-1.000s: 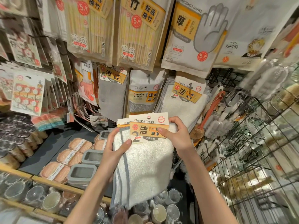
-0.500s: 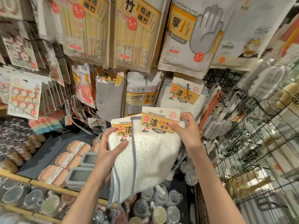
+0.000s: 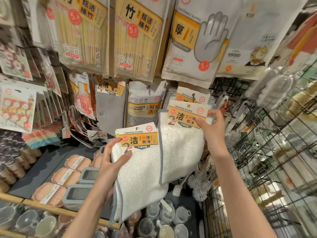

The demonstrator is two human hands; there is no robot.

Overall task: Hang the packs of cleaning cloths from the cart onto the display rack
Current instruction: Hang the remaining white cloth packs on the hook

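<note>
Head view: the right hand (image 3: 213, 134) pinches the cardboard header of one pack of cleaning cloths (image 3: 181, 145) between thumb and fingers, lifting it toward the hook where a matching hung pack (image 3: 192, 96) already sits on the display rack (image 3: 228, 88). The hole in the raised header is just below and in front of that hung pack, not yet on the hook as far as can be seen. The left hand (image 3: 113, 162) grips a second pack (image 3: 137, 169) lower down, thumb across its front, fingers curled behind.

By my reading, at least one pack is already up, one is about to be threaded on, and one waits in the left hand. The cart itself cannot be picked out for certain, so how many packs remain is unknown.

Around them, the rack is crowded: chopstick packs (image 3: 135, 36) and a disposable glove bag (image 3: 193, 43) above, a sponge pack (image 3: 144, 103) to the left. Below, a shelf (image 3: 42, 162) carries soap dishes (image 3: 70, 176); glass cups (image 3: 161, 219) stand lower still. A wire basket wall (image 3: 274, 160) runs down the right side.
</note>
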